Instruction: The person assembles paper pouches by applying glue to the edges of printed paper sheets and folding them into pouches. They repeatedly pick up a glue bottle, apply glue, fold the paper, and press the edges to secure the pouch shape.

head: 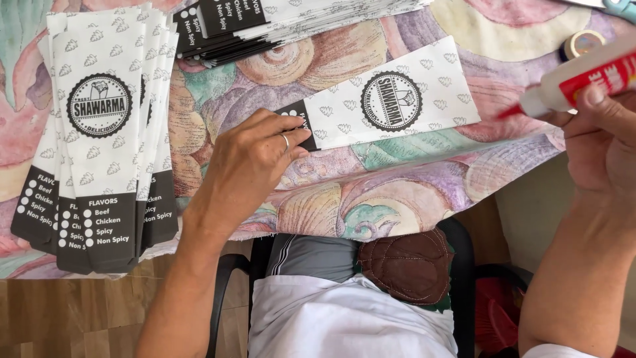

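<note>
Pressing left hand (255, 156) flat on paper sleeve (391, 99); right hand (599, 132) grips glue bottle (583, 76)

One paper bag (391, 99) lies flat in the middle of the table cloth (344, 192); left hand (248, 159) rests on its near end; a pile of bags (99, 139) lies far left; another pile (278, 23) at the back; glue bottle (583, 76) in right hand (603, 142), right of the bag; tape roll (582, 43) just behind it.

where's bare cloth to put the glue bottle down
Free: the cloth below the single bag, between left hand and right hand. Crowded: bag stack at left, pile along top.
</note>
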